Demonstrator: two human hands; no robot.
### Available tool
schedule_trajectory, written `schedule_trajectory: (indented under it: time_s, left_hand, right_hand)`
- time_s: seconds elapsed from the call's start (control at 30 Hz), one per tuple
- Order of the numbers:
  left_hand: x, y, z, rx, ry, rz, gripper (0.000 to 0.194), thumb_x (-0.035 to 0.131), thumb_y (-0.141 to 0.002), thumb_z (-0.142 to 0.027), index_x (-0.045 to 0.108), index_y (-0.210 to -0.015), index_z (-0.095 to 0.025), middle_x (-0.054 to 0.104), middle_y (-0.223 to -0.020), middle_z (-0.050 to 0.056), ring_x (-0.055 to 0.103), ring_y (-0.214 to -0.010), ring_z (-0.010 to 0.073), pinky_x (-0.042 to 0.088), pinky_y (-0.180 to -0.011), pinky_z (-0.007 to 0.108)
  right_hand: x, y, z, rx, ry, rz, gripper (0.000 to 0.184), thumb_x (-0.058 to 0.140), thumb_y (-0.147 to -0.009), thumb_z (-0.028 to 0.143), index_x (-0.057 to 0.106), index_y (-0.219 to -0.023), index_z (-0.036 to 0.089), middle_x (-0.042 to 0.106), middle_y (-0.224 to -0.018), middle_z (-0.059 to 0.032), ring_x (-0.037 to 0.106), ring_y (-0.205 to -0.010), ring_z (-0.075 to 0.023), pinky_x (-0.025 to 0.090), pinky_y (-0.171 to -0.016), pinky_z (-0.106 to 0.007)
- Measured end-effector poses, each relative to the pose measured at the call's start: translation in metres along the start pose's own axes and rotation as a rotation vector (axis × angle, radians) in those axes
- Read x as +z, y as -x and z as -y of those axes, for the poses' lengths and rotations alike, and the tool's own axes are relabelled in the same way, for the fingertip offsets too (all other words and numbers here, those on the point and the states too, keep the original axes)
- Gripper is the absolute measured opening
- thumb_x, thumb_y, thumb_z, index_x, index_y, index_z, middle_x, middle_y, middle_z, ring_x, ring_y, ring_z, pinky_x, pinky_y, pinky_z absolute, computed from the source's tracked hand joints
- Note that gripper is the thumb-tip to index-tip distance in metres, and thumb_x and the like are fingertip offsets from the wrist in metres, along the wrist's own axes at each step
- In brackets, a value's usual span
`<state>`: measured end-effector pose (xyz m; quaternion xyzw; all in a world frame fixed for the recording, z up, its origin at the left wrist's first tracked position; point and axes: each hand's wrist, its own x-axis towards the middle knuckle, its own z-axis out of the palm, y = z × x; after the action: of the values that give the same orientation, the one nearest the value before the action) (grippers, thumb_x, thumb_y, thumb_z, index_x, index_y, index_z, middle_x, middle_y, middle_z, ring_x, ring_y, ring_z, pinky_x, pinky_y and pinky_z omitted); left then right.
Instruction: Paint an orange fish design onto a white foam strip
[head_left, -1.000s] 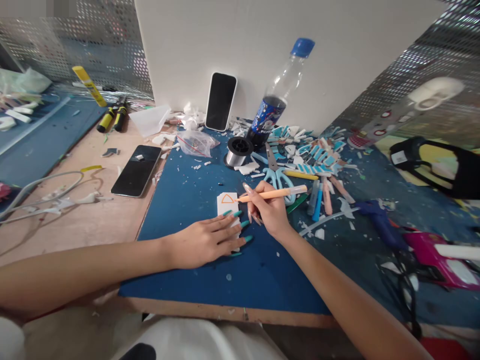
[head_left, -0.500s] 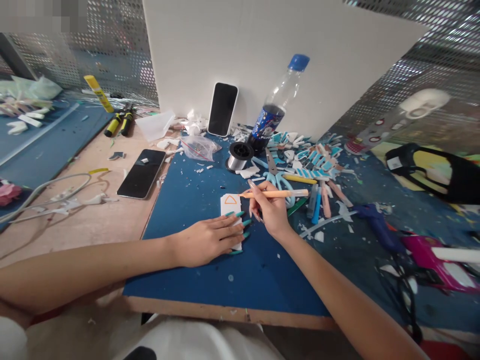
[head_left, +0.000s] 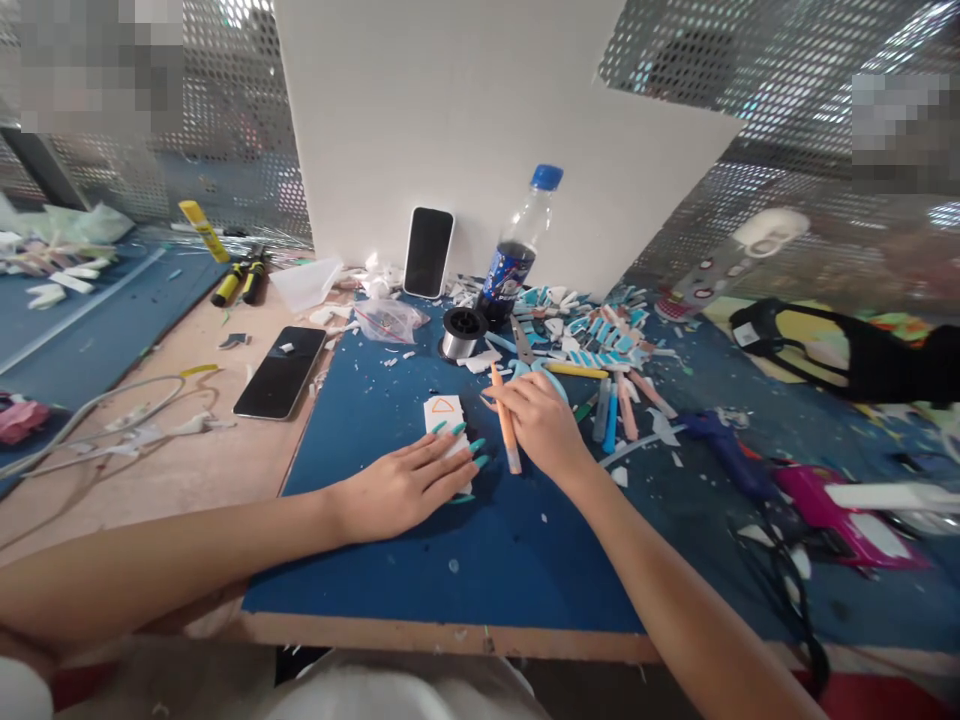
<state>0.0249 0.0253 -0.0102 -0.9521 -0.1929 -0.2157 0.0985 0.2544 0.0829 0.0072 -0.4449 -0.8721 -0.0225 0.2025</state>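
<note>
A white card [head_left: 450, 416] bearing an orange outline [head_left: 442, 411] lies flat beside a slanted orange marker [head_left: 507, 425].

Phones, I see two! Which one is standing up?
The white-edged phone, upright in front of the white panel, left of the blue-capped bottle. The other, dark phone lies flat on the wooden surface.

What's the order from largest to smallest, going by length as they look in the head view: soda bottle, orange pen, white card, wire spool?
1. Soda bottle
2. Orange pen and white card: too close to rank, with the left hand covering part of the card
3. Wire spool
</note>
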Motion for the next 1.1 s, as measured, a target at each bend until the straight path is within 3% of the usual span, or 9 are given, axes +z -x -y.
schedule_trajectory:
  time_s: [0.27, 0.4, 0.5, 0.57, 0.7, 0.8, 1.1]
  left_hand:
    - [0.000, 0.004, 0.004, 0.071, -0.063, -0.101, 0.030, 0.039, -0.094, -0.014, 0.050, -0.120, -0.004, 0.058, -0.123, 0.018, 0.048, -0.122, 0.0288, 0.049, -0.098, 0.041]
    - [-0.002, 0.001, 0.001, 0.149, -0.099, -0.139, 0.027, 0.045, -0.092, -0.016, 0.055, -0.115, -0.006, 0.061, -0.119, 0.016, 0.057, -0.114, 0.0288, 0.053, -0.093, 0.040]
    - [-0.006, -0.001, -0.002, 0.220, -0.114, -0.153, 0.027, 0.048, -0.090, -0.018, 0.057, -0.113, -0.007, 0.063, -0.116, 0.014, 0.062, -0.106, 0.0292, 0.057, -0.086, 0.039]
    - [-0.009, -0.002, -0.004, 0.277, -0.131, -0.172, 0.027, 0.052, -0.089, -0.021, 0.058, -0.111, -0.008, 0.065, -0.113, 0.013, 0.065, -0.100, 0.0299, 0.059, -0.080, 0.038]
    - [-0.012, -0.003, -0.005, 0.310, -0.157, -0.176, 0.026, 0.053, -0.088, -0.023, 0.059, -0.110, -0.010, 0.066, -0.111, 0.012, 0.066, -0.096, 0.0287, 0.060, -0.076, 0.037]
    - [-0.011, -0.003, -0.004, 0.303, -0.160, -0.160, 0.025, 0.049, -0.090, -0.022, 0.058, -0.110, -0.010, 0.064, -0.115, 0.014, 0.066, -0.098, 0.0276, 0.058, -0.079, 0.037]
    - [-0.010, -0.004, -0.003, 0.310, -0.136, -0.123, 0.025, 0.050, -0.089, -0.021, 0.060, -0.109, -0.010, 0.064, -0.115, 0.012, 0.065, -0.100, 0.0288, 0.059, -0.079, 0.037]
  right_hand:
    - [0.001, -0.001, -0.002, 0.072, 0.160, 0.013, 0.024, 0.046, -0.088, 0.017, 0.068, -0.096, 0.022, 0.059, -0.103, -0.0105, 0.045, -0.096, -0.0265, 0.041, -0.082, -0.041]
    - [0.002, 0.000, -0.006, 0.123, 0.091, -0.120, 0.029, 0.040, -0.089, 0.014, 0.065, -0.102, 0.020, 0.057, -0.099, -0.0111, 0.048, -0.096, -0.0249, 0.042, -0.085, -0.039]
    - [0.004, 0.000, -0.011, 0.171, 0.047, -0.257, 0.025, 0.042, -0.087, 0.018, 0.058, -0.107, 0.015, 0.056, -0.099, -0.0127, 0.048, -0.098, -0.0255, 0.041, -0.089, -0.039]
    - [0.005, 0.000, -0.012, 0.200, 0.034, -0.283, 0.021, 0.046, -0.086, 0.023, 0.054, -0.102, 0.014, 0.056, -0.096, -0.0132, 0.049, -0.097, -0.0264, 0.041, -0.087, -0.039]
    - [0.006, 0.001, -0.005, 0.238, 0.060, -0.149, 0.019, 0.053, -0.081, 0.036, 0.049, -0.083, 0.018, 0.054, -0.082, -0.0095, 0.048, -0.086, -0.0262, 0.042, -0.077, -0.038]
    - [0.006, 0.001, 0.005, 0.242, 0.132, -0.022, 0.020, 0.057, -0.077, 0.035, 0.045, -0.073, 0.019, 0.053, -0.078, -0.0087, 0.046, -0.081, -0.0258, 0.041, -0.073, -0.038]
    - [0.002, 0.003, 0.015, 0.179, 0.201, 0.095, 0.009, 0.052, -0.077, 0.024, 0.045, -0.073, 0.018, 0.056, -0.078, -0.0092, 0.047, -0.082, -0.0272, 0.040, -0.071, -0.038]
